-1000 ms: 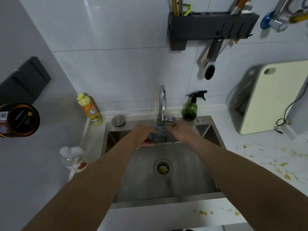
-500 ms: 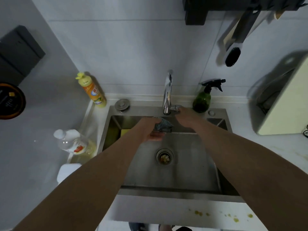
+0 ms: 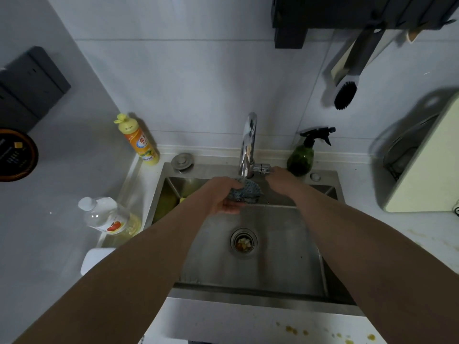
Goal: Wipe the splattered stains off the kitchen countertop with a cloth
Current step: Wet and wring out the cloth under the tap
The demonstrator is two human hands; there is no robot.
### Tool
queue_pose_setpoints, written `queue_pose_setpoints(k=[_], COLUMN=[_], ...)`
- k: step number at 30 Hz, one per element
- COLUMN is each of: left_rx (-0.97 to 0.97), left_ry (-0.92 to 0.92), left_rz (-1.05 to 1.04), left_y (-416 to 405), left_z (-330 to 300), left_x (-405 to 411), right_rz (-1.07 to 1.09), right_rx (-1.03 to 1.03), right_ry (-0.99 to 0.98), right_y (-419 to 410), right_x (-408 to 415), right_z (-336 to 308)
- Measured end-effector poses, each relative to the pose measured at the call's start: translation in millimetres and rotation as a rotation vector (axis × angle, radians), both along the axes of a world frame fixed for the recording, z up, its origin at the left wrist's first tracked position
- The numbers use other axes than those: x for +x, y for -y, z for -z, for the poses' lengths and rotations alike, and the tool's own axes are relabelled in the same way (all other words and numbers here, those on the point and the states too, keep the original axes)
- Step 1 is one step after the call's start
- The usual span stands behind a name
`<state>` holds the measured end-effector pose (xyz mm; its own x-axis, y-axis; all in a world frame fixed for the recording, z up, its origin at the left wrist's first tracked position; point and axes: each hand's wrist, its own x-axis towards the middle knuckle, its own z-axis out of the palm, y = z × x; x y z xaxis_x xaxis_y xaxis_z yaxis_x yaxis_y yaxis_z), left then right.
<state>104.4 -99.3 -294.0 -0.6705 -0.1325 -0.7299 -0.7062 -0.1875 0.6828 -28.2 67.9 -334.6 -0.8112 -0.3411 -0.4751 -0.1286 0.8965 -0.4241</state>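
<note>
Gripped in your left hand [image 3: 218,194], the bunched cloth [image 3: 246,192] sits under the tap [image 3: 248,142] above the sink [image 3: 248,292]. Nearest you, yellow stains [image 3: 293,330] dot the worktop's front edge [image 3: 223,321], unwiped. Farther back, your right hand [image 3: 279,178] touches the tap's lever; whether it clasps it cannot be told. Judged step: wetting the cloth. Next: wring it, then carry it to the stains.
</note>
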Motion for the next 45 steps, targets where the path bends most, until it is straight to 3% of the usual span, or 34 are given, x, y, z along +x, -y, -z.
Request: queue_pose_setpoints(k=[5,8,12,16,19,24,31,35,40,43,45], left_rx=[0.008,0.005,0.052,0.131,0.101,0.025,-0.015,-0.006,0.135,0.292,0.299], left_ry=[0.001,-0.003,-0.038,-0.076,-0.072,-0.037,-0.05,-0.046,-0.025,-0.05,-0.067], left_rz=[0.057,0.058,0.004,-0.108,-0.178,-0.236,-0.176,-0.163,-0.122,-0.139,-0.213], left_y=[-3.6,-7.2,-6.6,13.5,30.2,43.3,35.8,25.4,0.5,-17.3,-23.9], left_z=[-6.5,-6.0,-5.8,-5.5,-1.5,10.8,22.5,26.5,17.9,7.3,4.4], left_x=[4.7,6.6,11.0,24.3,35.9,54.4,59.8,52.4,33.6,20.2,11.9], right_rz=[-0.057,-0.019,0.365,0.415,0.446,0.566,0.682,0.704,0.515,0.345,0.368], right_rx=[-0.04,-0.205,-0.618,-0.755,-0.75,-0.652,-0.817,-0.884,-0.744,-0.719,-0.767], right_ry=[0.032,0.086,0.646,0.797,0.764,0.394,0.598,0.509,0.285,0.287,0.338], right_y=[-4.5,4.0,18.4,30.1,44.3,67.6,57.6,45.1,34.5,25.2,16.3], right_x=[9.3,30.2,62.4,77.2,87.1,97.4,95.3,93.2,98.7,109.4,110.8], right_z=[-10.3,-19.3,-22.0,-28.2,-31.8,-32.5,-39.7,-42.9,-59.1,-65.1,-63.1])
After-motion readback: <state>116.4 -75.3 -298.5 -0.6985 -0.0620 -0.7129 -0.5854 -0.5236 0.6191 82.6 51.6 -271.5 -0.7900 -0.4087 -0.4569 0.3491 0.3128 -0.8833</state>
